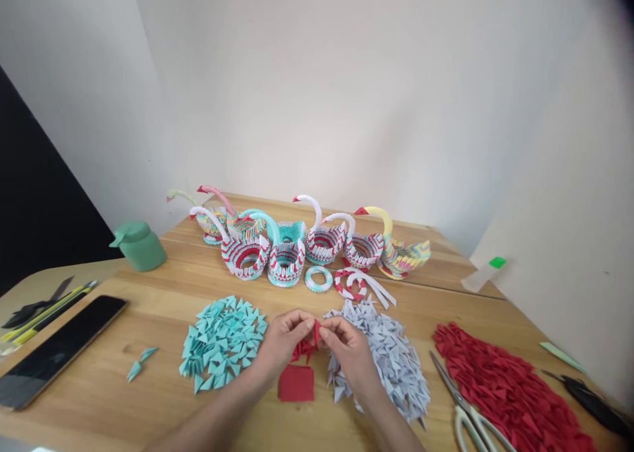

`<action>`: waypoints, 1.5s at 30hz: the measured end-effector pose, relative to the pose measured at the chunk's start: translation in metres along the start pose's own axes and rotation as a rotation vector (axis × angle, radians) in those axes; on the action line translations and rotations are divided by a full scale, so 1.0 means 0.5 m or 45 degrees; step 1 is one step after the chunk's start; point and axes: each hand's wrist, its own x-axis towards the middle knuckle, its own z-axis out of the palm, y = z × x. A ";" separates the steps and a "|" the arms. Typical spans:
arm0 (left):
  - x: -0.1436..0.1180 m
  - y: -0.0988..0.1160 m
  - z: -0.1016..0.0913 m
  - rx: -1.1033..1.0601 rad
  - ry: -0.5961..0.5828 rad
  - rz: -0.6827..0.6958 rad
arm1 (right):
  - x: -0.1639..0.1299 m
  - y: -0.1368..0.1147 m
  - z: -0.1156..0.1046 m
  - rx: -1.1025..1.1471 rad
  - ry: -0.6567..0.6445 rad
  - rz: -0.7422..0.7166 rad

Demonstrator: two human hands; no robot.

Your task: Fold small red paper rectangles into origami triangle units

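Observation:
Both hands meet at the middle of the table, pinching a small piece of red paper point(316, 333) between thumbs and fingertips. My left hand point(287, 336) grips its left side and my right hand point(348, 346) its right; the exact folds are too small to make out. Just below and behind the fingers lie some red folded pieces point(302, 351), partly covered. A flat red paper stack point(296, 383) rests nearer to me. Teal folded paper triangles point(225, 339) are heaped left of my left hand. A pale grey-lilac heap of triangles point(391, 359) lies beside and partly under my right hand.
Several paper swans point(287, 260) stand toward the back, with a teal-white ring point(318, 279) before them. Scissors point(468, 409) and a red triangle heap point(500, 379) are at right. A green dispenser point(142, 246) and phone point(57, 353) occupy the left. A wall rises behind.

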 end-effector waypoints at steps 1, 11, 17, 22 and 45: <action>0.001 0.000 0.000 0.013 0.014 0.005 | 0.000 0.001 0.000 -0.009 0.006 -0.003; 0.001 0.000 -0.008 0.181 0.053 0.036 | -0.003 -0.005 0.007 -0.060 0.021 -0.038; -0.006 0.018 0.000 0.038 -0.045 -0.049 | 0.000 -0.007 -0.001 0.000 0.074 0.005; -0.005 0.006 -0.002 -0.052 -0.189 -0.203 | 0.000 -0.009 -0.009 -0.075 0.137 -0.017; 0.001 -0.009 0.002 0.061 -0.044 0.000 | -0.010 -0.022 0.008 -0.094 0.079 -0.098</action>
